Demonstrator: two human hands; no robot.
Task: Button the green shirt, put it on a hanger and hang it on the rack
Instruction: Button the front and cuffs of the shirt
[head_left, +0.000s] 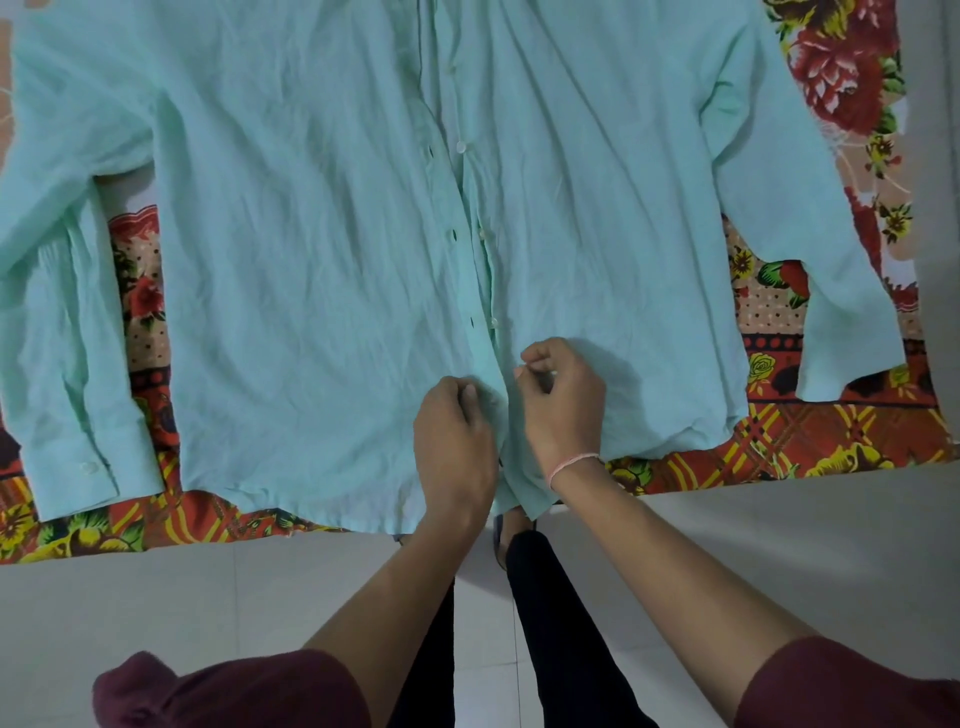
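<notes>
- Both of your hands are working at the lowest part of the shirt (311, 260) front, close to the hem. That looks like the sensible end to start from, because the hem edges are easy to line up there.
- Your left hand (454, 441) is curled nearly closed, thumb and fingers pinching the edge strip that carries the buttonholes. Holding it this way keeps the hole steady and lifted off the layer below.
- Your right hand (563, 402) is also curled in, with thumb and forefinger pressed together at the edge of the opposite strip. It seems to be pinching the cloth around a button, but whatever sits between the fingertips is too small to make out.
- The shirt lies flat and face up on the flowered bedsheet (779, 441), sleeves spread to each side and the hem towards you. Laid out like this, the two front edges run side by side up the middle, so each button sits just beside its hole.
- Several white buttons (460, 147) and dark buttonholes (472, 321) farther up the front are visibly apart, so I judge the buttoning is at its very beginning.
- One cuff button on the sleeve (78, 389) at the left of the picture shows near the sheet's edge; it has no part in the job right now.
- No hanger or rack is in view, so those steps are yet to come.
- You stand right at the bed's edge, which keeps the hem within easy reach.
</notes>
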